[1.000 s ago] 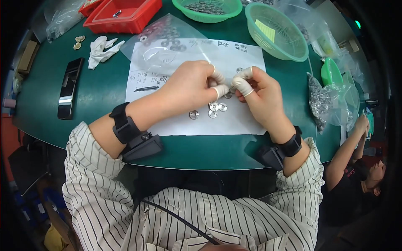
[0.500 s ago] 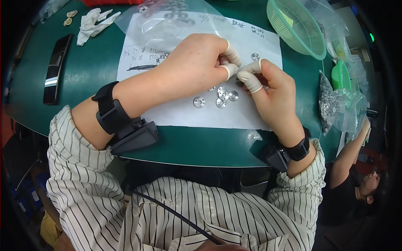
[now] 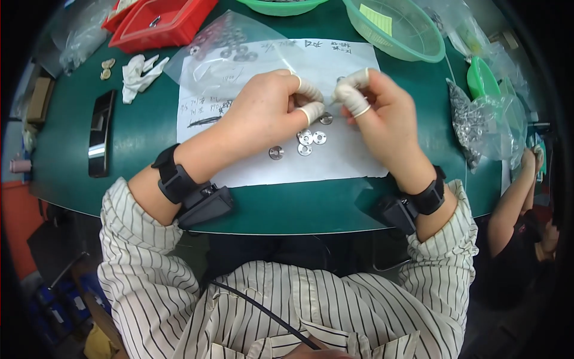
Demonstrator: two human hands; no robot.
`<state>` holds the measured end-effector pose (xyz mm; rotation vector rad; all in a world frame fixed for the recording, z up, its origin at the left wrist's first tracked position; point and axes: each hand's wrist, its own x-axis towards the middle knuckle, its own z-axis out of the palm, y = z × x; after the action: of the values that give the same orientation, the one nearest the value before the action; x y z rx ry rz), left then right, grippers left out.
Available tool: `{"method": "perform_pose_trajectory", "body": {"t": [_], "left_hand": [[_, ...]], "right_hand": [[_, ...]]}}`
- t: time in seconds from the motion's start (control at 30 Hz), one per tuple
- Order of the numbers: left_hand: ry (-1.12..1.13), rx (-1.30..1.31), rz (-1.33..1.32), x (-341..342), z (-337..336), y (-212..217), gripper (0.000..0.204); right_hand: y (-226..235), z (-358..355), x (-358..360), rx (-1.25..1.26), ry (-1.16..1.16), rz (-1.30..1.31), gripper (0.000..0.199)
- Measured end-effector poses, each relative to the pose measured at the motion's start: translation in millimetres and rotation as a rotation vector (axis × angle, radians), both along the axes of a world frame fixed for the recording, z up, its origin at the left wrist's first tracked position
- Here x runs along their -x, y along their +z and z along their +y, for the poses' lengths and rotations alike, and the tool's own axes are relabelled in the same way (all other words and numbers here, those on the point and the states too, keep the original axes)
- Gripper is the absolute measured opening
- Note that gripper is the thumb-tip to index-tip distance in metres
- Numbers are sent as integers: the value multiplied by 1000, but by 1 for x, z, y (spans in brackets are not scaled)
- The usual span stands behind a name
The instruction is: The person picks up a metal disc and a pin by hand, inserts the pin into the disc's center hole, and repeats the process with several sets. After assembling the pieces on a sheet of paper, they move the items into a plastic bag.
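Thin white finger cots cover the thumb and index tips of both my hands, which face each other above a sheet of white paper. My left hand is closed in a pinch; what it grips is hidden. Close by on the right, my right hand pinches too, with anything in its fingertips too small and blurred to name. A round metal disc with holes sits just below my left fingertips. Several similar discs lie clustered nearer me, one partly overlapping others, and a single disc is apart to their left.
At the paper's far left lies a clear plastic bag of discs. Red trays, a white cloth and a black phone are left. A green basket and bags of metal parts stand right. Another person's arm shows beyond.
The view has shifted, showing more of the table's far left. My fingertips have drawn apart, the right hand lifting slightly away from the left. The discs on the paper appear unmoved.
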<state>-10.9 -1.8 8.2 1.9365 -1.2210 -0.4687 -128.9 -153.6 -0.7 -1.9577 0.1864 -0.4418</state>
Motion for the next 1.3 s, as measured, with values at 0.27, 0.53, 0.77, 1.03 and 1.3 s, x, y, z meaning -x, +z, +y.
{"method": "perform_pose_trajectory", "body": {"t": [0.27,0.53,0.77,1.03,1.3], "left_hand": [[-17,28,-129,7,-3,-2,16],[-70,78,6,-2,5,-9,17],[-99,24,-190,-3,5,-11,16],[-61,96,-194,-4,5,-16,16],[-48,70,-156,-5,7,-13,16]], "right_hand": [[1,-9,-3,-90,-90,24,9],[-8,-5,-6,27,-5,33,10],[-4,-3,-2,131,40,84,11],[-5,0,-3,184,47,80,12],[-5,4,-3,633,110,-108,11]]}}
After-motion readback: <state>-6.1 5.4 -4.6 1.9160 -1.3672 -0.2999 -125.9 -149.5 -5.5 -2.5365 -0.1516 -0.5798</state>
